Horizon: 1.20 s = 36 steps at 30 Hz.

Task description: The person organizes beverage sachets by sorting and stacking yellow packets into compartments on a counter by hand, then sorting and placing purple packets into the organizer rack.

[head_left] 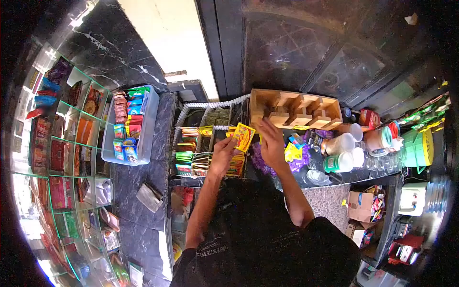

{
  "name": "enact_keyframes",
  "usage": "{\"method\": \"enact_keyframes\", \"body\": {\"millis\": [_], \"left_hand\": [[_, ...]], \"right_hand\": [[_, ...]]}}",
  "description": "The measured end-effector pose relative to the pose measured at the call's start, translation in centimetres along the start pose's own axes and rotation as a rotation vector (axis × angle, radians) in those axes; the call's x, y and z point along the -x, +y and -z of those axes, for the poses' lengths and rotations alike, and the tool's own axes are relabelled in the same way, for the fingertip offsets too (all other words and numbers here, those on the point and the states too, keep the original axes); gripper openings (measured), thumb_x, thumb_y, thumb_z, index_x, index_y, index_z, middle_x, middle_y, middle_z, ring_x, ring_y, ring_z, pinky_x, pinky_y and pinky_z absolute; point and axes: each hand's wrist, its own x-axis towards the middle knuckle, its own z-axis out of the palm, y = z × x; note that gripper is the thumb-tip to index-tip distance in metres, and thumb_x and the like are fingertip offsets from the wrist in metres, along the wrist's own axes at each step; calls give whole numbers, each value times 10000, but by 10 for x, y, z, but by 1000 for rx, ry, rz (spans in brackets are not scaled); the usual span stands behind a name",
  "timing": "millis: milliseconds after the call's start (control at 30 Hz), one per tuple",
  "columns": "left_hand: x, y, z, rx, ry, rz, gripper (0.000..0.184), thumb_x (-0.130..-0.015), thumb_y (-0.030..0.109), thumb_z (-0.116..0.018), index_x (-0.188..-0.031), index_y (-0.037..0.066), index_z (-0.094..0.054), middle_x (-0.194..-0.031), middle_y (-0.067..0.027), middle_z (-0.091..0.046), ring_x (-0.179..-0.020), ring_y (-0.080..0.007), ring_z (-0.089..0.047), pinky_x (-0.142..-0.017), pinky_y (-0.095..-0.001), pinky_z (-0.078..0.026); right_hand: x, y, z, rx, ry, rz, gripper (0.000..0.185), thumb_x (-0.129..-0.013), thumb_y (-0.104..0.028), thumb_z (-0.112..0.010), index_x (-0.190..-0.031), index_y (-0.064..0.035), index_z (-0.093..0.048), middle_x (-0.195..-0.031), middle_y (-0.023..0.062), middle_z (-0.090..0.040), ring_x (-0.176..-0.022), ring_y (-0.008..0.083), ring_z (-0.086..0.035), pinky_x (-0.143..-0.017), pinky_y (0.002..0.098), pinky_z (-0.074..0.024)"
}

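Yellow packets with red print (243,137) are pinched in my left hand (224,155), above the right part of a divided organizer (193,158) filled with rows of coloured sachets. My right hand (271,143) is raised just right of the packets, its fingers slightly blurred; whether they hold anything is unclear. Behind it stands a wooden compartment box (295,101). Purple packets (258,160) lie beneath and beside my right hand, with a yellow packet (293,152) and a blue one (297,140) near them.
A clear plastic tub (147,134) of packets stands on the left counter, beside glass shelving (71,143). Jars (340,143) and a green basket (416,147) are at the right. A folded cloth or paper (149,197) lies on the left counter. Below right is a cardboard box (359,206).
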Motion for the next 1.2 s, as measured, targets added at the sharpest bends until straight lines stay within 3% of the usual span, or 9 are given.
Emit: {"method": "enact_keyframes", "body": {"millis": [100,233,433,567,633,767,933,1033,1200], "left_hand": [[7,7,2,-195,90,18,293,-1018,155,-547,-1223,-44,-613,-1122,-87,-669,-1018,-160,-657,-880,-302,-528],[11,16,-21,-46,56,-50,275,-1029,143,-519,-1195,-56,-610,-1045,-74,-676,-931,-138,-656,-805,-288,-531],[18,22,-3,-40,-61,-118,240,-1034,128,-508,-1109,-69,-622,-1054,-110,-687,-928,-215,-705,-837,-325,-568],[8,24,-6,-379,0,-167,185,-1021,104,-535,-1028,-56,-628,-964,-122,-701,-812,-230,-715,-709,-355,-596],[2,21,5,-963,215,-336,219,-1025,130,-544,-1027,-67,-638,-890,-80,-681,-783,-121,-632,-719,-285,-531],[4,24,7,-680,173,-358,164,-1016,67,-527,-979,-67,-615,-888,-101,-690,-711,-134,-665,-624,-307,-592],[6,28,-1,-585,-9,-273,203,-998,83,-592,-1135,-55,-649,-896,-59,-696,-797,-103,-659,-708,-262,-561],[-2,15,15,-520,27,-284,158,-998,91,-597,-1065,-37,-662,-870,-52,-700,-767,-101,-657,-679,-257,-535],[0,9,23,-335,166,-328,211,-1024,200,-572,-985,8,-650,-864,-58,-709,-782,-121,-671,-708,-290,-529]], "right_hand": [[-16,-42,11,-39,84,-129,629,-910,-174,-615,-1481,-34,-392,-1543,183,-382,-1408,371,-388,-1146,503,-309],[-21,-60,10,-140,-136,148,599,-943,-222,-582,-1467,-9,-384,-1521,209,-388,-1381,396,-401,-1159,519,-269],[-10,11,-15,-572,177,-577,483,-1024,-234,-502,-1438,12,-461,-1427,228,-514,-1343,322,-482,-1103,431,-387],[-14,-19,-10,-1016,-15,-682,506,-1027,-266,-540,-1436,22,-465,-1398,189,-556,-1298,255,-531,-1061,395,-441],[-22,-41,3,-1317,-240,-537,492,-1010,-262,-580,-1400,28,-503,-1307,157,-629,-1175,216,-622,-985,342,-501],[-27,-27,25,-1411,-37,-877,353,-956,-135,-646,-1282,-4,-609,-1176,112,-690,-1079,156,-660,-788,295,-552],[-27,-40,1,-971,-1,-464,382,-910,-193,-735,-1233,-13,-637,-1011,45,-729,-852,131,-665,-762,267,-515],[-19,-34,-1,-664,-57,-496,359,-905,-185,-743,-1198,2,-656,-971,32,-732,-786,123,-659,-694,268,-517],[-21,-35,2,-953,118,-657,307,-926,-159,-716,-1153,41,-661,-956,56,-726,-776,101,-659,-659,248,-527]]}}
